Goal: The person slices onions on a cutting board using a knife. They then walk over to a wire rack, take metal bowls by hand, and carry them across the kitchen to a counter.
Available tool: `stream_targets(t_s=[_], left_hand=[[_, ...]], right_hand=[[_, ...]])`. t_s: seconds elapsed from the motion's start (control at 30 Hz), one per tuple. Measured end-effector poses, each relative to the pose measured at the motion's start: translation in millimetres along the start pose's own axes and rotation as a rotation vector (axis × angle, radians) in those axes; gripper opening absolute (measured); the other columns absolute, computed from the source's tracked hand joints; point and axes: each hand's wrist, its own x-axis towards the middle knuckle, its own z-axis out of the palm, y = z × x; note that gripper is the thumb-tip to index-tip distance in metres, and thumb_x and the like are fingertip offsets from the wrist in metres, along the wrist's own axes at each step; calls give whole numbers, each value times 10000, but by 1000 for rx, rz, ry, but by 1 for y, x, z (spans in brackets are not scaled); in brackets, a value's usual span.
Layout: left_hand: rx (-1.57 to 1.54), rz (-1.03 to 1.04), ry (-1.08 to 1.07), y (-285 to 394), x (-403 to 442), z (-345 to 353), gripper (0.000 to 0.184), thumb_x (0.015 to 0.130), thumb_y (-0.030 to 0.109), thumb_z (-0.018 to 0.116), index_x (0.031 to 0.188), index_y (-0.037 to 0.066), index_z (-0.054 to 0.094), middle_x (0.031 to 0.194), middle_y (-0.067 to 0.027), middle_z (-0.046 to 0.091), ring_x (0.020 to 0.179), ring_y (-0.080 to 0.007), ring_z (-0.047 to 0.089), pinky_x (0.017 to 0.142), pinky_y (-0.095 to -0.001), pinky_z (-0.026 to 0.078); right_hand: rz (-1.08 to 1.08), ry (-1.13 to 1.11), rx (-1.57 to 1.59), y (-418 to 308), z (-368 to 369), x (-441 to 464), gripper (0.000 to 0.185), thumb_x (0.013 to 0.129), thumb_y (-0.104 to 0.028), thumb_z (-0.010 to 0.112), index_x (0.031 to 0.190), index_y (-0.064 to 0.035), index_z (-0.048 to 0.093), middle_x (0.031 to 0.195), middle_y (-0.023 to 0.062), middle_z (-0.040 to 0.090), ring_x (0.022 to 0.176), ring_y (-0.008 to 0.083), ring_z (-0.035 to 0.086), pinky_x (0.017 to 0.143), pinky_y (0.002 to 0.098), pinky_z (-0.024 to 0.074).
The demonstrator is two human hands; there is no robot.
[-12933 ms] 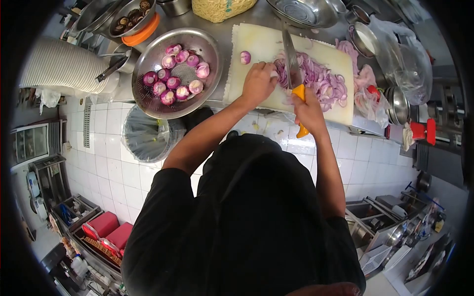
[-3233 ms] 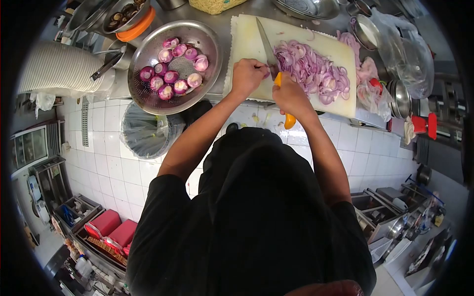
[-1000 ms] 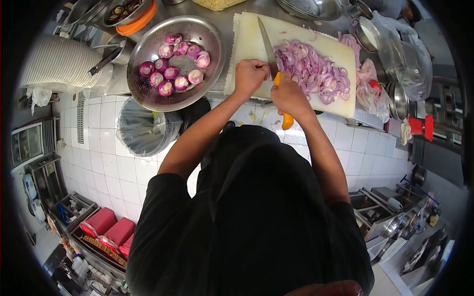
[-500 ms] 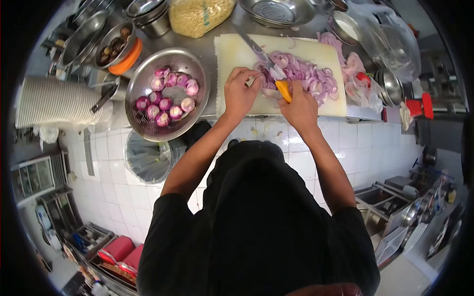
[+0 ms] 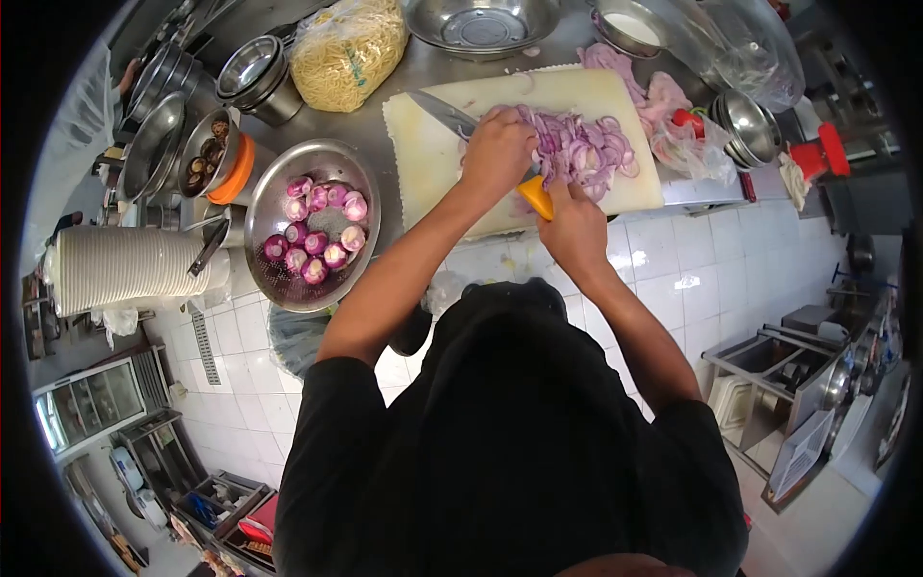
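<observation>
My right hand (image 5: 575, 231) is closed around the orange handle of a knife (image 5: 444, 115), near the front edge of a white cutting board (image 5: 615, 104). The blade points away to the upper left, lying low over the board. Across the middle of that blade is my left hand (image 5: 500, 152), its fingers bent and bunched beside the onion slices. What those fingertips hold, if anything, is hidden under the hand. Sliced purple onion (image 5: 601, 154) is heaped just right of both hands.
Left of the board, a perforated steel colander (image 5: 264, 183) holds several peeled purple onions (image 5: 296, 234). Behind are a bag of noodles (image 5: 351, 53) and a steel bowl (image 5: 481, 24). At right lie a plastic bag (image 5: 692, 154) and stacked metal bowls (image 5: 748, 130). Stacked white containers (image 5: 125, 269) stand far left.
My left hand has moved from beside the blade to over it, next to the slices. My right hand still grips the knife. The whole view has shifted a little.
</observation>
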Motion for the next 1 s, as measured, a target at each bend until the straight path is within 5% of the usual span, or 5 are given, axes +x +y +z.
stream_targets(t_s=[0.2,0.47,0.57,0.77,1.0], left_hand=[[-82,-338,-82,3,6,-60,203,709,162,781,864,36,748,817,-121,646,837,-319,612,781,-414,502],[62,-245,-107,-2,1,-22,189,713,151,776,862,38,748,810,-122,655,842,-308,605,787,-413,498],[110,-23,-102,-8,15,-8,143,775,150,726,864,40,745,791,-142,632,820,-326,614,729,-421,491],[-125,-79,48,-5,33,-7,138,778,146,711,869,44,738,845,-145,657,853,-327,624,773,-415,495],[91,-159,-79,-11,21,-33,140,752,185,732,828,69,754,816,-142,659,814,-337,621,769,-442,493]], right_hand=[[74,42,20,18,-5,3,348,700,-99,762,987,-37,574,880,183,640,761,400,648,659,479,520],[39,74,33,22,-16,0,315,701,-92,754,946,-42,562,866,171,632,755,391,643,651,469,518],[50,54,20,24,-14,-8,302,699,-84,749,930,-46,558,850,166,624,745,390,637,644,467,515],[127,47,42,20,-17,-22,295,691,-70,747,921,-49,564,849,158,621,734,387,632,641,465,508],[216,73,36,16,-22,-35,285,693,-67,750,926,-48,588,861,153,631,735,376,636,641,455,506]])
